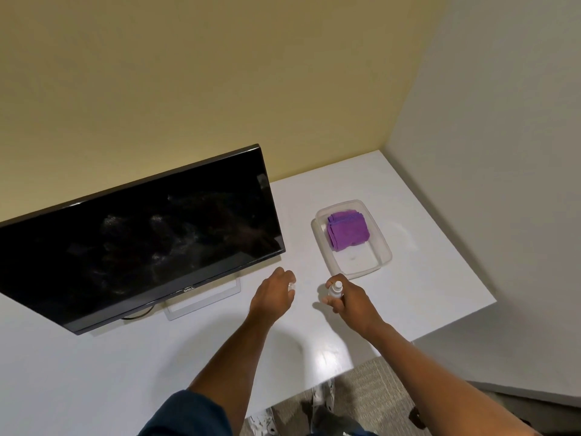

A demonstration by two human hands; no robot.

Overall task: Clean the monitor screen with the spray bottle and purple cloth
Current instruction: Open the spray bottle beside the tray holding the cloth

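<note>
Gripping a small white spray bottle [335, 289] upright at lower center, the right hand [347, 298] is curling its fingers around it. The left hand [273, 297] is pinching something small and pale, likely the cap. The folded purple cloth [347, 229] is lying in a clear plastic tray [382, 247] center-right; the smudged Dell monitor [138, 234] is sitting left on the white desk [424, 278].

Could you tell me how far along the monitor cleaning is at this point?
Early. The right hand holds the spray bottle; the left hand seems to hold its cap. The screen shows smudges, and the purple cloth lies folded in its tray. Wiping remains.
</note>
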